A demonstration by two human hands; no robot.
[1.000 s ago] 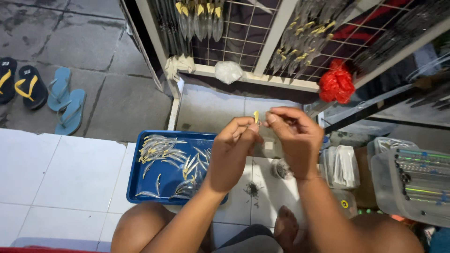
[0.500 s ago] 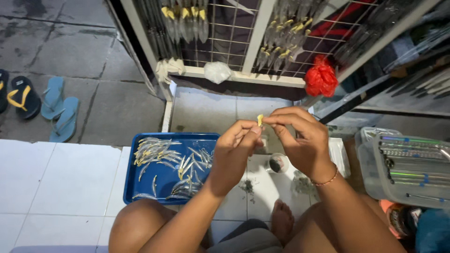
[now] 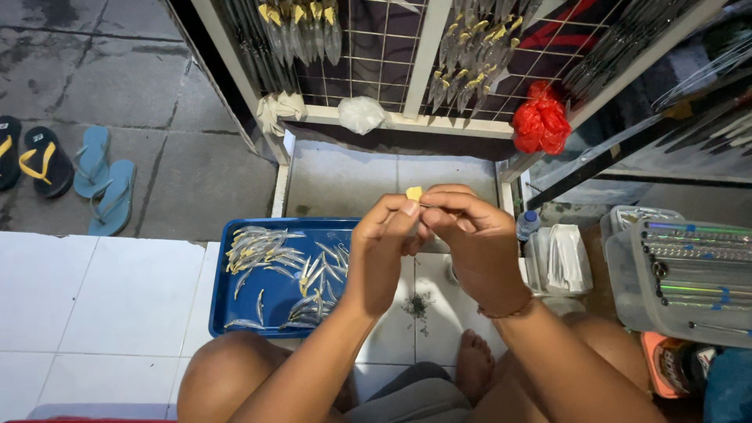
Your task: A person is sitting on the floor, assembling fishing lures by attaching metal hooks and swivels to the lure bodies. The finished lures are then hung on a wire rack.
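My left hand and my right hand meet in front of me, fingertips pinched together on a small yellow piece that sticks up between them. Both hands are closed on it. Below and to the left lies a blue tray holding several silvery fish-shaped lures. My bare knees and a foot show at the bottom.
A wire rack with hanging lures stands ahead, with a white bag and a red bag at its base. Clear plastic boxes sit at right. Blue flip-flops and a black-and-yellow sandal lie at far left.
The view has shifted slightly; my hands stay together on the yellow piece, with the fingers pinching a little closer.
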